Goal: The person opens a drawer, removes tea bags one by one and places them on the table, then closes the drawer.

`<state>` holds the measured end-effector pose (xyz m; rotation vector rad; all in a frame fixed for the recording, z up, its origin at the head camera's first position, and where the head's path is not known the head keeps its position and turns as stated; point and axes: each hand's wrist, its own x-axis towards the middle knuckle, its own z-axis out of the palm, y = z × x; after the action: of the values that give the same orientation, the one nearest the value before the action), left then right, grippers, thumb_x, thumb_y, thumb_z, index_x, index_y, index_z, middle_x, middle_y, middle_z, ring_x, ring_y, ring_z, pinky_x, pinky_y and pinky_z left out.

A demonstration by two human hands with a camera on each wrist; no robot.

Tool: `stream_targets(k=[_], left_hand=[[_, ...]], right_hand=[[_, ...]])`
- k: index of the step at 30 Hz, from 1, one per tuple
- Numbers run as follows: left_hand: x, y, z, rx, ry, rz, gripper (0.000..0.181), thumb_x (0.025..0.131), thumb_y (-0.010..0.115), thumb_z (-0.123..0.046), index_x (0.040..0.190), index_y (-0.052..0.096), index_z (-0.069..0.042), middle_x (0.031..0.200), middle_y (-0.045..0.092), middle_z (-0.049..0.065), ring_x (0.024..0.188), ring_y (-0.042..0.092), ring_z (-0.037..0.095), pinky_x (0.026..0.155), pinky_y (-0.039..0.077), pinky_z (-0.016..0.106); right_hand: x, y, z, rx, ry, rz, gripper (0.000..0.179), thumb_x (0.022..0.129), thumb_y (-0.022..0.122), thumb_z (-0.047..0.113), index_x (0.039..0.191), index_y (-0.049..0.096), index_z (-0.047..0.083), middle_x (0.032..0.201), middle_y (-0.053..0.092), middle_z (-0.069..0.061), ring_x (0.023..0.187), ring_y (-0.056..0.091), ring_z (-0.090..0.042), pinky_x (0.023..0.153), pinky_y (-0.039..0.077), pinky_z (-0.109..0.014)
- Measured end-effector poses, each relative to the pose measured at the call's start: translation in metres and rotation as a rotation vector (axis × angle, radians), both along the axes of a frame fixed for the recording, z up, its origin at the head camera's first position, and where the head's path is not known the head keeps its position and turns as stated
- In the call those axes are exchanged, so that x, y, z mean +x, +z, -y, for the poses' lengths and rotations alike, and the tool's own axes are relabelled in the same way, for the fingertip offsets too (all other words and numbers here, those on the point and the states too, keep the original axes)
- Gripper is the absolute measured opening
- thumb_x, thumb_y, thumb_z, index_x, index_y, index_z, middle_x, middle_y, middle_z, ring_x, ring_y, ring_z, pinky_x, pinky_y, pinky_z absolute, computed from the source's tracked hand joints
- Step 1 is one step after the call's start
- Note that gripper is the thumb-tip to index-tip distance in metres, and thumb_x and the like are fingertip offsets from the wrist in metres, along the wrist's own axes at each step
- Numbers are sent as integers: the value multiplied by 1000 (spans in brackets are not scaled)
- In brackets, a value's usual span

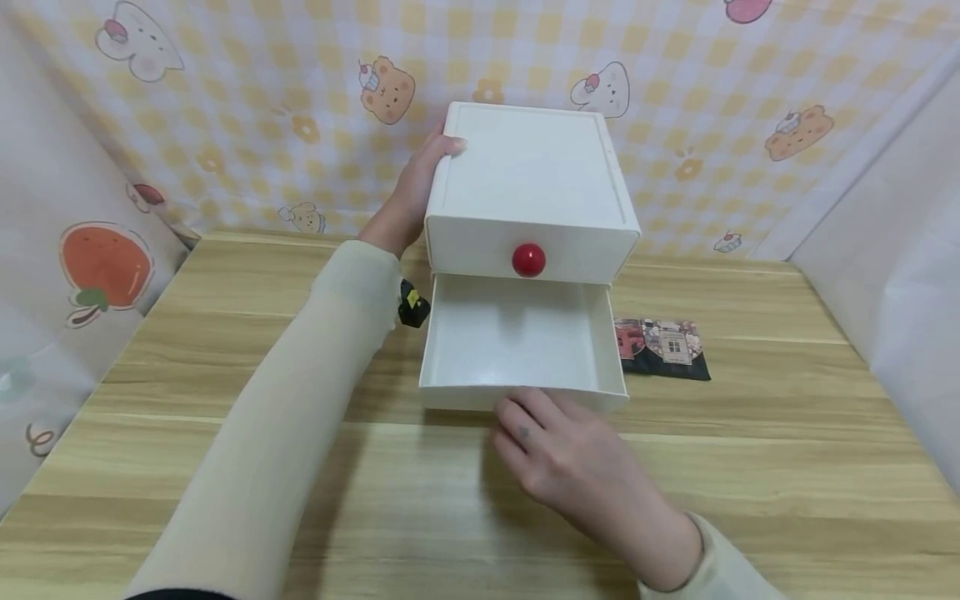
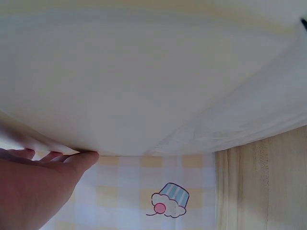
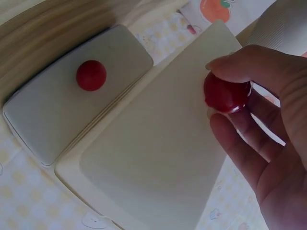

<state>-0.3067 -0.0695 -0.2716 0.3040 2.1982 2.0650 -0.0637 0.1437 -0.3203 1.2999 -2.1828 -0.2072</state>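
A white two-drawer cabinet (image 1: 532, 167) stands on the table with its closed upper drawer (image 1: 472, 250) facing me. My left hand (image 1: 416, 179) holds the cabinet's left side near the back, thumb over the top edge. In the left wrist view, that hand (image 2: 38, 182) lies against the white side wall (image 2: 120, 86). Below, the lower drawer (image 1: 517, 342) is pulled out and its inside is bare. My right hand (image 1: 566, 454) is at its front; the right wrist view shows thumb and fingers pinching its round red knob (image 3: 225, 93). Another red knob (image 3: 91, 75) sits on the upper drawer.
Dark printed packets (image 1: 671, 346) lie on the wooden table (image 1: 750, 467), right of the drawer. A small black item with a yellow mark (image 1: 412, 304) shows between the left sleeve and the cabinet. A checked cloth (image 1: 262, 100) hangs close behind the cabinet.
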Motion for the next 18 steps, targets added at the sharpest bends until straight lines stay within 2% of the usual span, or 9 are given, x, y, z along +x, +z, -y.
stream_targets(k=[4,7,12,15,18], left_hand=[[0,0,0,-3,-5,-12,67,98,33,-40,162,13,-39,168,19,-11,150,19,9,124,13,39],[0,0,0,-7,-6,-15,67,99,33,-40,162,13,-39,168,19,-11,150,19,9,124,13,39],[0,-1,0,-12,-8,-15,67,99,33,-41,162,11,-39,169,16,-13,151,17,8,125,11,39],[0,0,0,-21,-3,-6,67,99,32,-42,162,10,-40,169,14,-15,152,15,8,125,10,40],[0,0,0,-28,3,-2,68,98,32,-42,162,9,-41,169,13,-14,152,15,8,126,10,41]], right_hand=[[-5,0,-2,-36,13,-26,41,98,36,-6,88,73,7,100,70,-7,95,64,-23,73,57,-30],[-8,0,-3,-47,15,-17,34,96,42,-7,88,73,6,102,70,-8,96,64,-23,74,57,-30],[-13,0,-3,-71,12,18,15,85,65,-8,87,73,6,103,71,-7,98,65,-23,75,58,-30],[-17,1,-2,-76,-1,29,15,80,74,-7,86,73,6,102,71,-6,98,65,-22,75,58,-29],[-22,1,-1,-82,-11,38,15,80,76,-7,85,72,7,101,71,-6,99,64,-22,75,57,-29]])
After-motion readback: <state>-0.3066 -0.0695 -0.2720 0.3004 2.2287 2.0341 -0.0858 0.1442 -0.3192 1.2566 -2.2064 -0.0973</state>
